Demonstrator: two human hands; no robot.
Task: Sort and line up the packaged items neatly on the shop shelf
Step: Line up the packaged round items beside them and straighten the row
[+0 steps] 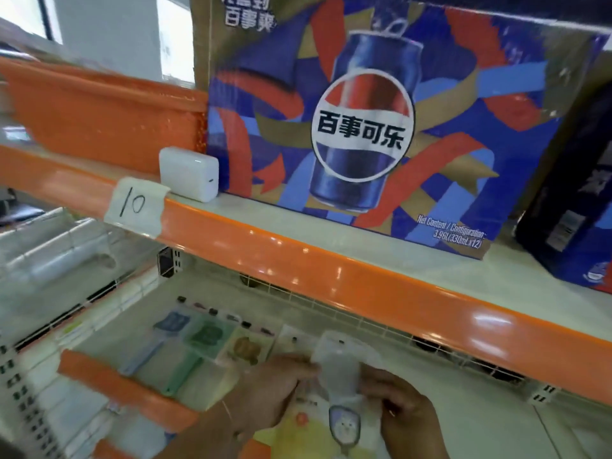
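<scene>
You're pinching a clear plastic packet with a pale printed card between your left hand and right hand, both holding it. It's hovering over the white lower shelf, just right of three flat packaged items lying side by side.

A shop aisle: tiered cream metal shelves with glossy orange front edges, a handwritten paper price label reading 10, and a large blue printed cola multipack carton displayed for sale.
</scene>
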